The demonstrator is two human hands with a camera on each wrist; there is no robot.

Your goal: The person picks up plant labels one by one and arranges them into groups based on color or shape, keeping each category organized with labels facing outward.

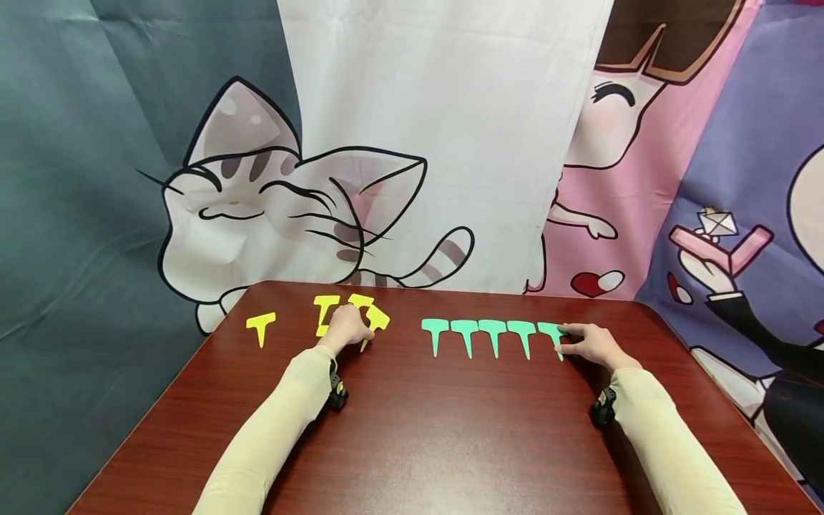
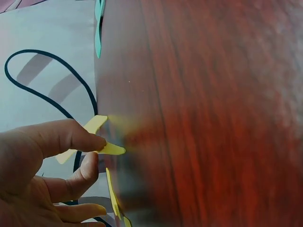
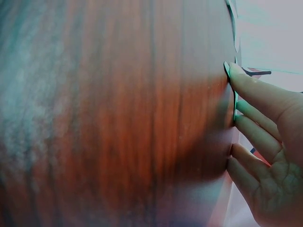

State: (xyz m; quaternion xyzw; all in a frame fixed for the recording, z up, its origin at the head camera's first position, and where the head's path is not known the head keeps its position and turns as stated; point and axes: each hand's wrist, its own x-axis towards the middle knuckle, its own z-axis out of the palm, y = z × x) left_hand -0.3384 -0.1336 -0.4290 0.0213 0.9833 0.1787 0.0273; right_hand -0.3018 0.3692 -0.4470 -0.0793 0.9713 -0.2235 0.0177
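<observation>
My left hand [image 1: 346, 327] pinches a yellow T-shaped plant label [image 1: 378, 317] by its stem, between thumb and fingertip. In the left wrist view that label [image 2: 113, 149] is tilted, its stem pointing over the table. More yellow labels [image 1: 326, 301] lie around and partly beneath this hand. My right hand [image 1: 595, 345] is at the right end of a row of several green T-shaped labels [image 1: 492, 327]. Its thumb and fingers, fairly straight, touch the last green label [image 1: 550, 329], which lies flat on the table. In the right wrist view the green label [image 3: 235, 106] shows edge-on under the fingertips.
A single yellow label [image 1: 260, 323] lies apart at the left of the brown wooden table [image 1: 450, 429]. Behind the table's far edge hangs a cartoon-printed cloth [image 1: 450, 143]. Both wrists carry small black cameras.
</observation>
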